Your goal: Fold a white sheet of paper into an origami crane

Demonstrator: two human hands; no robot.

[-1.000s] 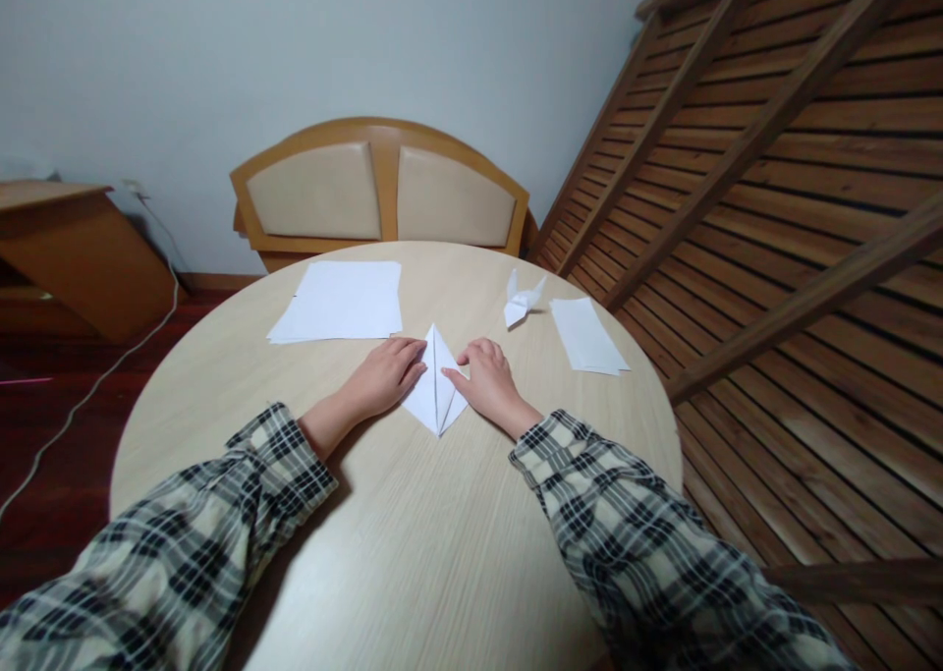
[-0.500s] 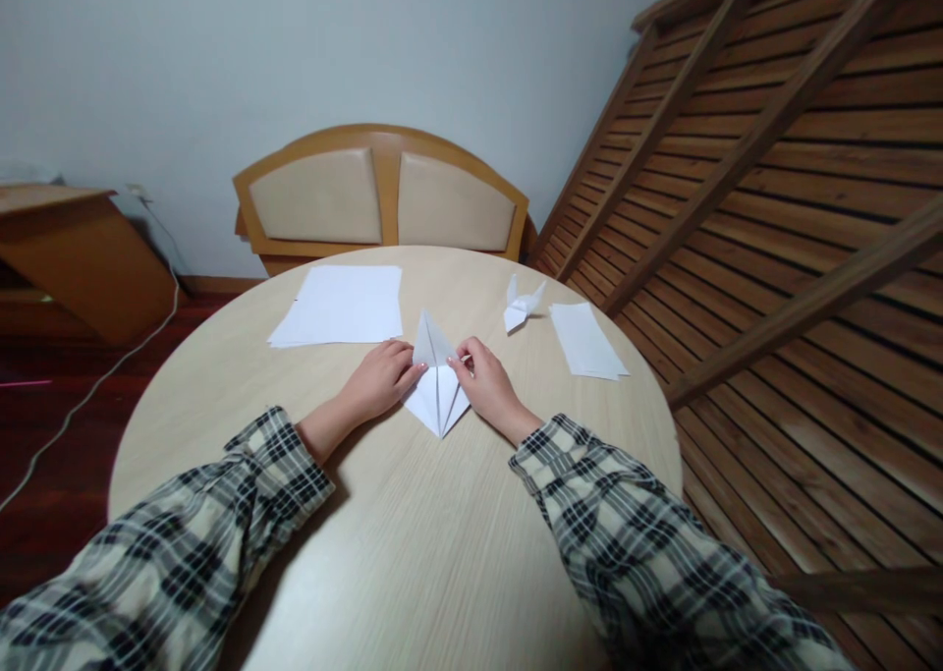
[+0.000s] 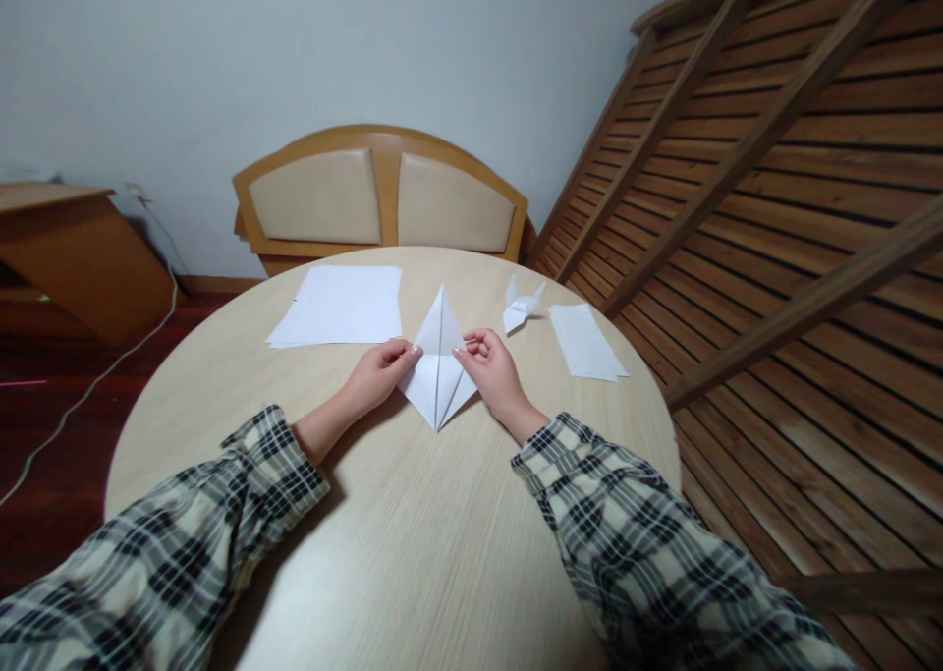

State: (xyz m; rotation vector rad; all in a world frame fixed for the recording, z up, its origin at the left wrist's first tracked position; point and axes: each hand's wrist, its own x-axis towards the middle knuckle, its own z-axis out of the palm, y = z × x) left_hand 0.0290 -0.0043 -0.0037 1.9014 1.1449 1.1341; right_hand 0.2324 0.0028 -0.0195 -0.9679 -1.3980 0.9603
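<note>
A white sheet of paper folded into a diamond [image 3: 439,386] is between my two hands, with a crease or slit running down its middle. Its top point aims away from me and its bottom point toward me. My left hand [image 3: 380,371] pinches the left edge, thumb on top. On the opposite edge my right hand [image 3: 495,376] pinches the paper in the same way, its fingers curled behind. A finished white paper crane [image 3: 520,307] stands on the table just beyond my right hand.
The round wooden table [image 3: 390,553] carries a stack of white paper [image 3: 339,303] at the back left and narrower white strips [image 3: 587,342] at the right. Behind it stands a padded headboard [image 3: 457,199]. A slatted wooden frame [image 3: 781,219] leans along the right side.
The folded paper's upper flap has opened out, so its top point stands taller and straighter. My hands have shifted slightly along its edges. The crane and paper stacks stay put.
</note>
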